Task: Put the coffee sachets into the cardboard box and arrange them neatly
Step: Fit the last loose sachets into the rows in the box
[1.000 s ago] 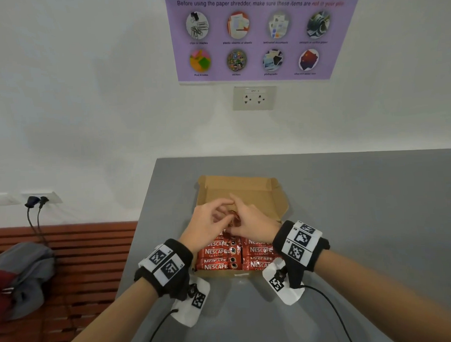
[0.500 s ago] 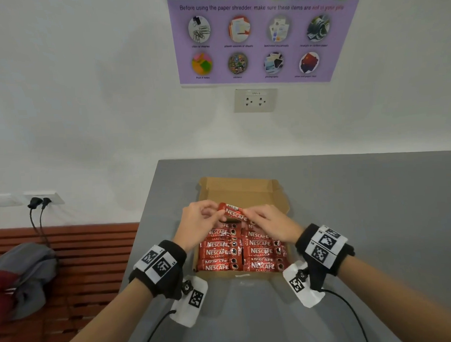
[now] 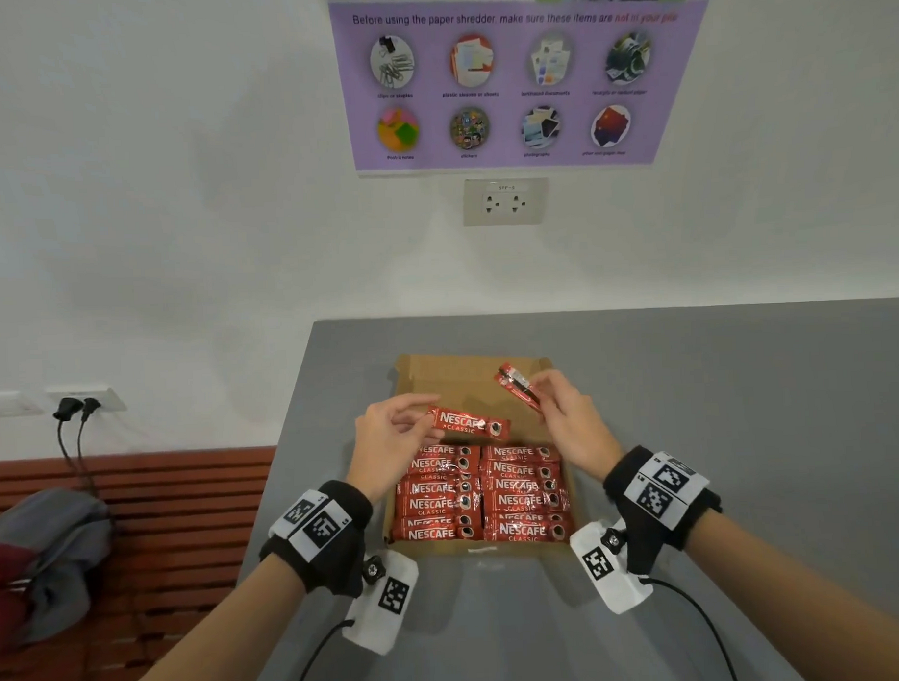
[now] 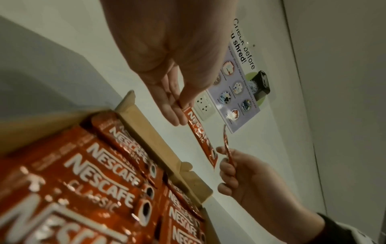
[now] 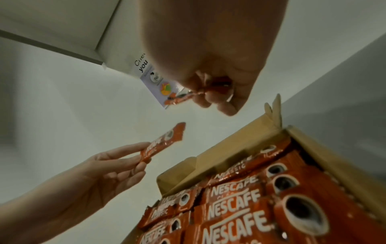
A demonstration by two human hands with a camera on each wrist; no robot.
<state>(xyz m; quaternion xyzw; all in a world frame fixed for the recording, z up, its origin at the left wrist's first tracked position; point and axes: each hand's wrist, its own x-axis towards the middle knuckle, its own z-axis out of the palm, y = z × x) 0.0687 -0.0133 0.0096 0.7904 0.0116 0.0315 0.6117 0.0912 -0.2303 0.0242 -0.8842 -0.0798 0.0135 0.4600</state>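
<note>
An open cardboard box [image 3: 453, 373] sits on the grey table [image 3: 720, 407]. Two columns of red Nescafe sachets [image 3: 481, 497] fill its near part; the far part shows bare cardboard. My left hand [image 3: 389, 434] pinches one red sachet [image 3: 470, 425] by its left end and holds it level above the box. My right hand [image 3: 562, 418] pinches a second sachet [image 3: 516, 385], tilted, above the far right of the box. The left wrist view shows the held sachet [image 4: 200, 137] hanging from my left fingertips [image 4: 175, 115]. In the right wrist view my right fingers curl round the tilted sachet [image 5: 179, 98].
The box stands near the table's left edge [image 3: 283, 448]. Beyond that edge is a red slatted bench [image 3: 163, 513] with a grey bag [image 3: 42, 553]. A white wall with a socket [image 3: 505, 202] and a purple poster [image 3: 510, 83] rises behind the table.
Both hands were together over the box, then lifted a sachet between them. Now they have drawn apart, each holding its own sachet above the box.
</note>
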